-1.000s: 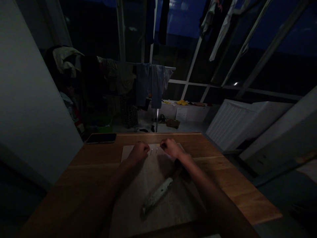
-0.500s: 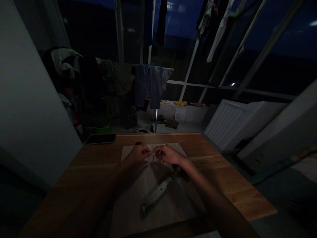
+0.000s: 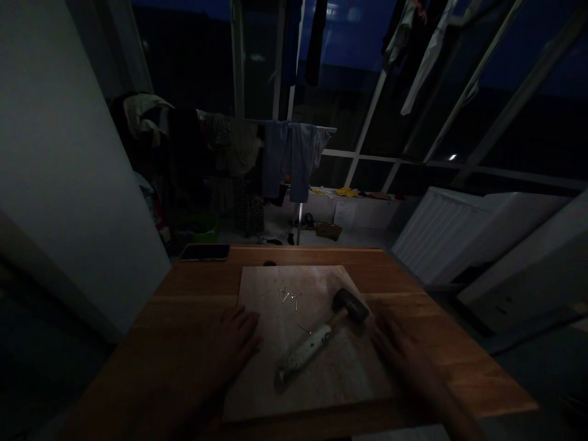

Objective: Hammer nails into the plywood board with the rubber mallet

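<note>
A pale wooden board [image 3: 266,392] lies on the wooden table. On it rests a hammer [image 3: 312,346] with a dark head and a worn whitish handle, set diagonally. Several small nails [image 3: 285,296] lie scattered on the board's far half, and a single nail sits beside the handle. My left hand [image 3: 234,337] rests at the board's left edge, fingers stretched out, holding nothing. At the right edge, near the hammer head, is my right hand [image 3: 395,343], its fingers extended and nothing in them. Both hands are dim in the low light.
A phone [image 3: 204,252] lies at the table's far left corner. A small dark round object [image 3: 269,263] sits behind the board. Past the table [image 3: 441,343] stand a clothes rack with hanging garments [image 3: 298,159] and a white ribbed panel [image 3: 425,233]. A pale wall [image 3: 68,153] rises on the left.
Both hands have parted from the board's far middle and come back to its two sides. The nails they were handling now lie on the board. The view has shifted slightly left.
</note>
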Action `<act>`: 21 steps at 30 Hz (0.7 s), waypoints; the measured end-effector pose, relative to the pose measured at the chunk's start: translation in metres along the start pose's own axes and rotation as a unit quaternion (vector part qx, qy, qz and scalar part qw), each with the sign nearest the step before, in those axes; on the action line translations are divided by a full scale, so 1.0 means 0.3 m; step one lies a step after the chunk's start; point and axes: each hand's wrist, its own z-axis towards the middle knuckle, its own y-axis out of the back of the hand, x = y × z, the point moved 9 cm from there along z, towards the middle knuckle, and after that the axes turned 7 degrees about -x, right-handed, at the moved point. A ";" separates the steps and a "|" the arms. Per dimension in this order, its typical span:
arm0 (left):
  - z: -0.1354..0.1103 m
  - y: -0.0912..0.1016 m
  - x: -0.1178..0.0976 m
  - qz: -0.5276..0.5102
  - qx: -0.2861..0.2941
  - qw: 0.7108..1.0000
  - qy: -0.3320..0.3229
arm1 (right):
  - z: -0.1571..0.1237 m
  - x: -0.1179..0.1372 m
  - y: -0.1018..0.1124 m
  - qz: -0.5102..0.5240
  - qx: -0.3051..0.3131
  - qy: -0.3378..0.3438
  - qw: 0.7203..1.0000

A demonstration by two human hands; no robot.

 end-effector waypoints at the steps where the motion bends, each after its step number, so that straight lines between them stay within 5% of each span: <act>1: 0.000 -0.009 -0.014 0.027 0.023 0.999 0.000 | -0.027 -0.024 -0.011 -0.010 0.008 -0.008 1.000; 7: -0.009 0.039 -0.003 0.125 0.057 0.990 0.014 | -0.109 0.074 -0.087 0.026 0.066 0.032 0.997; 15: -0.135 0.215 0.373 0.170 0.005 0.977 0.130 | -0.228 0.333 -0.346 0.031 0.164 0.082 0.983; 21: -0.170 0.302 0.537 0.130 -0.036 0.968 0.209 | -0.268 0.497 -0.404 0.023 0.194 0.181 0.964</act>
